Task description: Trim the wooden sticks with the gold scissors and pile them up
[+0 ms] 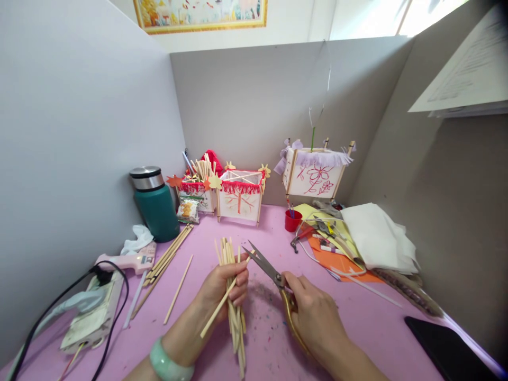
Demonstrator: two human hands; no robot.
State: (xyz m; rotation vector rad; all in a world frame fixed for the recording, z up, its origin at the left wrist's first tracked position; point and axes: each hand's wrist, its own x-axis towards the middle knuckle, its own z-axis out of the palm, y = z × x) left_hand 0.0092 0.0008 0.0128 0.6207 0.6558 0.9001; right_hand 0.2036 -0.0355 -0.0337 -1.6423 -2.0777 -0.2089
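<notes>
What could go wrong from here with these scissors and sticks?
The open scissors in the right hand sit close beside the left hand, so a slip might nick its fingers. The bundle of sticks, held only by that left hand, could also slide loose and scatter across the pink table.

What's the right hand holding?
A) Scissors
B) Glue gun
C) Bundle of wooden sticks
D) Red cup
A. The right hand grips the scissors by their gold handles, with the open blades pointing toward the wooden sticks bunched in the left hand.
</notes>
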